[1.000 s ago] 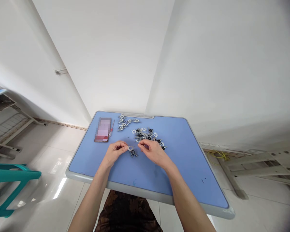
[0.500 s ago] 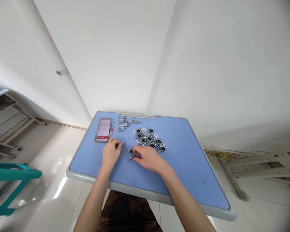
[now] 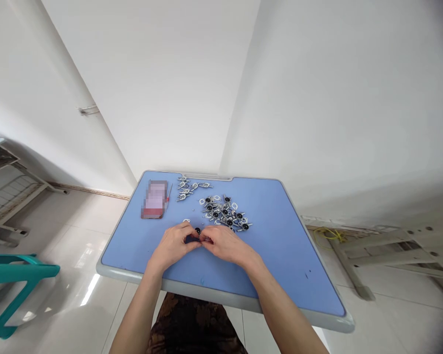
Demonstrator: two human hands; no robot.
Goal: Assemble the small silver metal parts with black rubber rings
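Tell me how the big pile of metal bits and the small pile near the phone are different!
The big pile has more pieces than the small pile. The big pile shows round black discs, but I can see none in the small pile. The big pile lies closer to the person, while the small pile is nearer the far edge of the blue table. Both have silvery bits and lie on that table.

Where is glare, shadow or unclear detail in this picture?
In the head view, glare streaks the floor at left and shadow dims the wall at right; in the same view, the phone screen is pixelated, and the black part between the left hand and right hand is partly hidden.
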